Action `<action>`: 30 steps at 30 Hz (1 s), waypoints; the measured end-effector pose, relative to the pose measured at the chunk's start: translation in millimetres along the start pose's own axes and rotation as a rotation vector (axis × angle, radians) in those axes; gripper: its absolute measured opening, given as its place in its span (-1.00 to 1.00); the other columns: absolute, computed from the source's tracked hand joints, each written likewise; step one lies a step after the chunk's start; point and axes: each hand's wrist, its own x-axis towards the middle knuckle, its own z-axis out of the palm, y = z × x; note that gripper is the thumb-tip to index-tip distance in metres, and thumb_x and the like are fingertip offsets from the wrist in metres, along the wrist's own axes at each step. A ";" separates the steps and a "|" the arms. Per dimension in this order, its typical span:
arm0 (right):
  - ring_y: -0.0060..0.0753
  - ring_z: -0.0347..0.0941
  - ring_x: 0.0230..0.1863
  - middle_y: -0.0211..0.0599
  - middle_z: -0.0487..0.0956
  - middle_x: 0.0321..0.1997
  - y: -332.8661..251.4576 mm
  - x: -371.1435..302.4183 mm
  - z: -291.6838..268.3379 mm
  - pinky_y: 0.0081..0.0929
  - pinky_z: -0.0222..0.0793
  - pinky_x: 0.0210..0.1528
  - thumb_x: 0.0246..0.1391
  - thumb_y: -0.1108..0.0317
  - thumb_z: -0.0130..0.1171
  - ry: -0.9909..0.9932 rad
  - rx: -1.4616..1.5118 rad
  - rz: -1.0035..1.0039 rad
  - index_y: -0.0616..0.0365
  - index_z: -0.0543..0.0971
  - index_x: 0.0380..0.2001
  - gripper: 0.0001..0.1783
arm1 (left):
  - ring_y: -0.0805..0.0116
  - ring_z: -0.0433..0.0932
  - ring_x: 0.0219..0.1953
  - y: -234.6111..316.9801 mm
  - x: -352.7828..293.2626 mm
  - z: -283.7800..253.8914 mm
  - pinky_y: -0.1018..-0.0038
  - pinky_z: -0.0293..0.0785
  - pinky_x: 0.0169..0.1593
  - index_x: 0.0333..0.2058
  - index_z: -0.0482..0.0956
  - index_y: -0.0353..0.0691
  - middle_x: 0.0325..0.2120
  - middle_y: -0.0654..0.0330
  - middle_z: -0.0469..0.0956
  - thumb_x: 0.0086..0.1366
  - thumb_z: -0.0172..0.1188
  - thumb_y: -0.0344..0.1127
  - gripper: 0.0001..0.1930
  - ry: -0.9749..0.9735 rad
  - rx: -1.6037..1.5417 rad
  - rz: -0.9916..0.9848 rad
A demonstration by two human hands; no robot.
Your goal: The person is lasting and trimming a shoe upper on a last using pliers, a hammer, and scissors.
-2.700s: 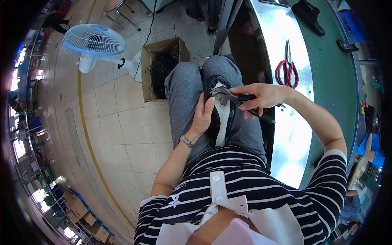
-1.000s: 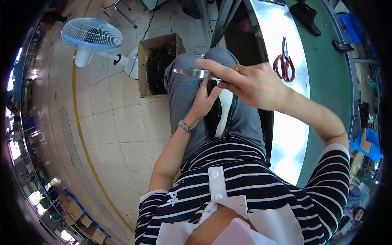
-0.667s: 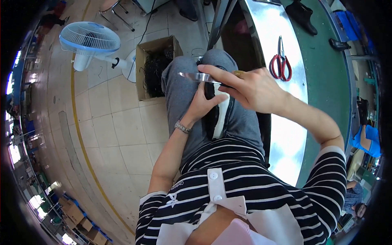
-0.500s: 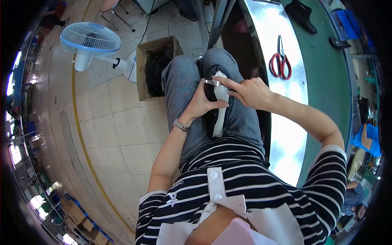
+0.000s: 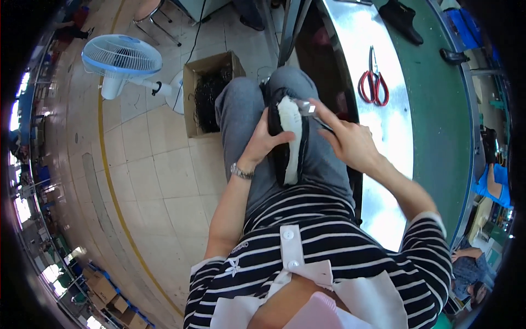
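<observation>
fan: one white floor fan with a blue rim (image 5: 121,56), at the far left of the near things, on the tiled floor.
stool: one stool (image 5: 148,10), beyond and to the right of the fan, partly cut off by the upper edge.
box: one open cardboard box (image 5: 189,104) on the floor beside the knees, with one heap of black strands (image 5: 208,101) inside, too tangled to count.
left hand: one left hand (image 5: 264,141), its thumb pressed on the white underside and its other fingers around the left side, so the shoe is pinched between; one watch (image 5: 242,172) on that wrist.
shoe: one black shoe (image 5: 289,140), lying lengthways on the lap, white underside up.
tool: one silver tool (image 5: 308,108), at the upper right edge of the shoe; its exact kind is unclear.
right hand: one right hand (image 5: 350,141), fingers closed about the tool, forefinger stretched along it.
scissors: one pair with two red handles (image 5: 373,88), lying on one shiny metal worktop (image 5: 386,164).
footwear: two black pieces, one ankle boot (image 5: 402,21) and one smaller piece (image 5: 453,56), on a green surface (image 5: 441,137).
</observation>
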 end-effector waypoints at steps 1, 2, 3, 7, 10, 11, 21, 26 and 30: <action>0.02 0.57 -0.52 0.01 0.61 -0.44 12.7 -8.4 2.8 -0.22 0.47 -0.48 0.19 0.26 0.06 0.201 0.140 0.066 -0.24 0.04 0.37 -0.28 | 0.39 0.35 0.07 1.8 3.2 5.8 0.47 0.20 0.20 0.17 0.24 -0.28 0.00 0.21 0.43 0.12 0.41 -0.14 -0.27 0.078 -0.200 -0.011; 0.07 0.57 -0.48 0.02 0.62 -0.38 24.5 -16.7 5.8 -0.18 0.47 -0.43 0.18 0.27 0.07 0.288 0.174 0.159 -0.22 0.07 0.36 -0.29 | 0.40 0.36 0.07 4.3 6.2 14.0 0.52 0.16 0.21 0.13 0.34 -0.29 -0.01 0.22 0.44 0.32 0.17 -0.03 -0.45 0.171 -0.299 0.022; 0.12 0.57 -0.43 0.02 0.62 -0.33 35.2 -28.7 10.1 -0.13 0.47 -0.37 0.17 0.28 0.08 0.379 0.209 0.250 -0.19 0.10 0.35 -0.30 | 0.40 0.36 0.07 1.7 8.1 13.9 0.52 0.16 0.21 0.13 0.34 -0.29 -0.01 0.22 0.44 0.32 0.17 -0.03 -0.45 0.161 -0.296 0.032; 0.12 0.56 -0.40 0.05 0.61 -0.36 78.3 -75.7 47.8 -0.11 0.42 -0.36 0.09 0.33 0.17 0.565 0.144 0.592 -0.15 0.14 0.34 -0.25 | 0.52 0.40 -0.01 -12.5 17.9 11.6 0.53 0.22 0.14 -0.04 0.50 -0.28 -0.08 0.26 0.51 0.41 0.02 -0.08 -0.62 0.401 -0.291 -0.033; 0.10 0.54 -0.30 0.04 0.57 -0.31 99.1 -120.3 68.2 -0.07 0.41 -0.23 0.01 0.29 0.25 0.485 0.034 0.867 -0.18 0.15 0.34 -0.18 | 0.49 0.45 -0.05 -10.3 21.3 22.1 0.53 0.29 0.09 -0.03 0.50 -0.29 -0.12 0.26 0.54 0.42 0.01 -0.14 -0.66 0.398 -0.327 -0.086; 0.09 0.53 -0.25 0.03 0.55 -0.25 103.7 -130.4 76.9 -0.07 0.42 -0.20 -0.01 0.28 0.27 0.463 0.016 0.886 -0.17 0.19 0.31 -0.20 | 0.47 0.47 -0.07 -7.1 20.7 26.2 0.53 0.32 0.06 -0.03 0.49 -0.29 -0.14 0.26 0.54 0.42 0.00 -0.16 -0.67 0.385 -0.351 -0.116; -0.32 0.37 0.16 -0.20 0.43 0.20 32.1 -75.0 -0.3 -0.39 0.31 0.11 0.07 0.27 0.21 0.582 0.857 -0.061 0.14 0.27 0.27 -0.31 | 0.41 0.43 -0.29 77.4 -0.8 97.7 0.52 0.35 -0.16 -0.10 0.44 -0.35 -0.36 0.17 0.48 0.33 0.11 -0.03 -0.57 -0.073 0.418 0.267; -0.32 0.59 -0.27 -0.16 0.63 -0.28 0.5 -58.2 -44.3 -0.48 0.46 -0.16 -0.04 0.33 0.29 0.698 0.774 -0.177 0.27 0.51 -0.05 -0.54 | 0.36 0.43 -0.32 107.9 -14.1 119.8 0.49 0.35 -0.18 -0.10 0.44 -0.34 -0.37 0.13 0.46 0.32 0.08 0.04 -0.52 -0.064 0.484 0.354; -0.40 0.59 -0.36 -0.15 0.64 -0.30 7.3 -66.6 -65.9 -0.51 0.47 -0.19 -0.06 0.38 0.29 0.748 0.774 -0.226 0.33 0.56 -0.13 -0.61 | 0.17 0.46 -0.19 126.2 -11.2 133.4 0.41 0.34 -0.05 -0.04 0.40 -0.34 -0.24 0.03 0.46 0.30 0.07 0.12 -0.44 -0.087 0.552 0.379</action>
